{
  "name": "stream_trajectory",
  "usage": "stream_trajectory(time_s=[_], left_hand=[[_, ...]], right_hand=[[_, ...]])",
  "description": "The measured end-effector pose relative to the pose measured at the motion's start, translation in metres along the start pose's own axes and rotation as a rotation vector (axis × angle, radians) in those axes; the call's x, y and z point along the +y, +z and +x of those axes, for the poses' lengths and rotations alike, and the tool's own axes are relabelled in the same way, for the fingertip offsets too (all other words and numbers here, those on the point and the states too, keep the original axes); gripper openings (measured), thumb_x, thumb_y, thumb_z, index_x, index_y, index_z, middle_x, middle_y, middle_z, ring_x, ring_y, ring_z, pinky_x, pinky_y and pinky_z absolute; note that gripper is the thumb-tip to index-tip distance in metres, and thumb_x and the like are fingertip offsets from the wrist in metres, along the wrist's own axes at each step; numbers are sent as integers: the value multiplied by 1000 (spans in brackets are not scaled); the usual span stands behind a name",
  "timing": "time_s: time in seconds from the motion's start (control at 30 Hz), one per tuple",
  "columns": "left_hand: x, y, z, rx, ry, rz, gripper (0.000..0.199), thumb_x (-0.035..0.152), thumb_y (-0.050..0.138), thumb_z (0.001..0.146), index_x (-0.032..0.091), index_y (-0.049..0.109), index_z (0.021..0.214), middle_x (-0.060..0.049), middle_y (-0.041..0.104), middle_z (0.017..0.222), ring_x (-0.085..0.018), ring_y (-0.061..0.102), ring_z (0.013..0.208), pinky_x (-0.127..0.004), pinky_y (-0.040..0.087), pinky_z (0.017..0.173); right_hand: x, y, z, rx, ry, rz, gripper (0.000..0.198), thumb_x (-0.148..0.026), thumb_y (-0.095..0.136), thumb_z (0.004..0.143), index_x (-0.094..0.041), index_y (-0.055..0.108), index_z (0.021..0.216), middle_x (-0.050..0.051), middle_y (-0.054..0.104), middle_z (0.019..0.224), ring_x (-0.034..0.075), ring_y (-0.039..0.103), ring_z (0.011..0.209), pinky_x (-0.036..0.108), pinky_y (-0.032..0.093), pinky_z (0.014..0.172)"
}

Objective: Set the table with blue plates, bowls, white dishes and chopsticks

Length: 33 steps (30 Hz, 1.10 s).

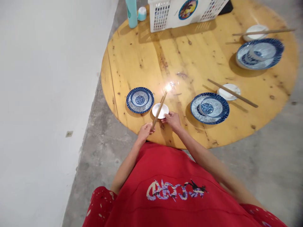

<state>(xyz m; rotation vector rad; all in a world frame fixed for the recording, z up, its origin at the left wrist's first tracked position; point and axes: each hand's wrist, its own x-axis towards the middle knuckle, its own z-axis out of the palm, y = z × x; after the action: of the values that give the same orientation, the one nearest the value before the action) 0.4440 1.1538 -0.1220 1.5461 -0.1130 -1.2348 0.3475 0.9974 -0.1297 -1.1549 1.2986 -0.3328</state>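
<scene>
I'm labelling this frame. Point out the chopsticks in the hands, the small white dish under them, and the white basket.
chopsticks (159,110): head view, middle of the pair's shafts.
small white dish (163,111): head view, bare right part of its inside.
white basket (161,15): head view, its latticed front wall.

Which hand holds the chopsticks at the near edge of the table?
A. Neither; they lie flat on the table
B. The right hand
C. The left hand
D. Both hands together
C. The left hand grips the lower end of the chopsticks, which slant up over the small white dish, while the right hand rests at that dish's near rim.
</scene>
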Motion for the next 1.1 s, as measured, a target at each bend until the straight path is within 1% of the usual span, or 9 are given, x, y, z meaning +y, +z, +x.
stream_trajectory(time_s=[0.1,0.23,0.37,0.53,0.63,0.8,0.97,1.1], left_hand=[[2,3,-3,-46,-29,-59,46,60,77,80,15,70,77,-12,74,79,-15,67,65,-23,49,60],[6,6,-5,-72,-68,-99,42,54,79,81,14,69,78,-10,73,76,-12,65,59,-22,45,55],[9,7,-6,-46,-76,-108,33,43,78,84,12,67,77,-8,71,71,-9,61,53,-19,41,52],[11,8,-12,-20,-87,-33,23,33,71,88,13,66,79,-4,71,70,-6,60,53,-16,43,53],[11,7,-16,-11,-84,-15,22,33,67,89,14,66,79,-4,71,70,-7,60,53,-16,43,54],[10,6,-20,-29,-59,6,24,38,68,87,14,67,82,-6,74,76,-9,63,58,-16,44,54],[11,6,-22,-26,-95,18,27,41,64,88,14,67,89,-8,76,81,-9,65,57,-15,44,51],[10,4,-24,-19,-101,25,26,41,63,89,15,64,88,-9,77,83,-9,66,55,-15,44,49]], right_hand=[[0,1,-2,5,-2,-8,7,-14,56,83,-18,61,83,5,69,64,19,70,58,25,58,52],[-3,1,-5,3,-1,-15,9,-12,56,81,-18,63,83,5,70,64,19,70,59,24,58,53],[-6,2,-6,5,12,-24,10,-10,56,81,-17,62,82,4,68,61,18,70,58,23,57,52],[-9,3,-8,6,29,-31,11,-9,54,82,-15,63,85,4,68,62,18,70,58,23,57,53],[-10,3,-8,3,38,-31,12,-9,54,84,-14,64,87,3,67,61,18,71,59,23,57,55],[-12,2,-9,-17,51,-27,12,-10,54,85,-14,64,89,4,68,63,19,71,61,24,57,57],[-14,0,-10,-41,61,-20,10,-9,54,87,-13,63,89,3,66,60,18,69,57,23,57,56],[-14,0,-9,-45,62,-15,7,-11,55,90,-14,62,89,2,66,61,16,67,54,22,56,54]])
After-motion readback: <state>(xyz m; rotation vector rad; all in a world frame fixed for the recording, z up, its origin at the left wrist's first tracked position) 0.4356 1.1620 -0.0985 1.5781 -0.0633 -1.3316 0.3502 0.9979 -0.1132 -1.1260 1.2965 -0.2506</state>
